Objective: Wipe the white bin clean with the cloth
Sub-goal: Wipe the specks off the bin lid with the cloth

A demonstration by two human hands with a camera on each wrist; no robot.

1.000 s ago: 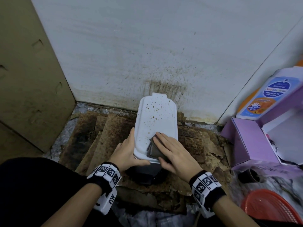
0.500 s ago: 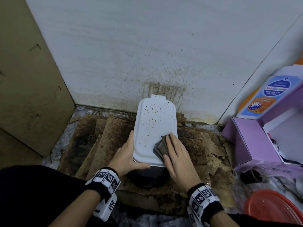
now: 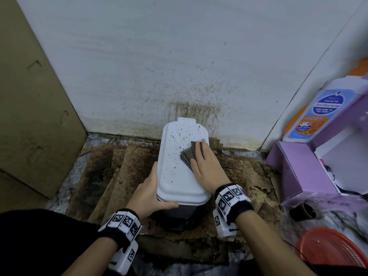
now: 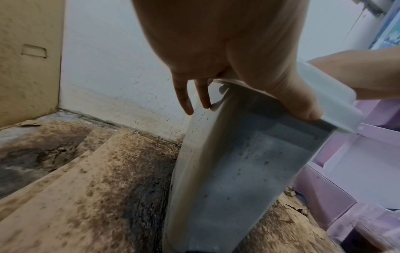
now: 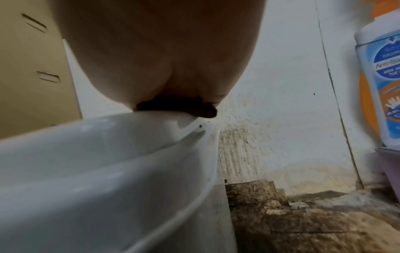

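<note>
Head view: white bin (image 3: 179, 166) on stained floor against the wall, lid speckled brown; right hand (image 3: 207, 166) flat, fingers straight, pressing the grey cloth (image 3: 189, 156) on the lid's right side; left hand (image 3: 148, 193) gripping the near-left lid edge. Left wrist view: thumb hooked over the rim, fingers down the side wall. Right wrist view: cloth overhanging the lid edge; risk judged: pressure there could slip it off or tip the bin.

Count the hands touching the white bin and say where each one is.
2. The left hand grips the white bin lid's near-left corner; the right hand presses the cloth flat on the lid's right side.
</note>
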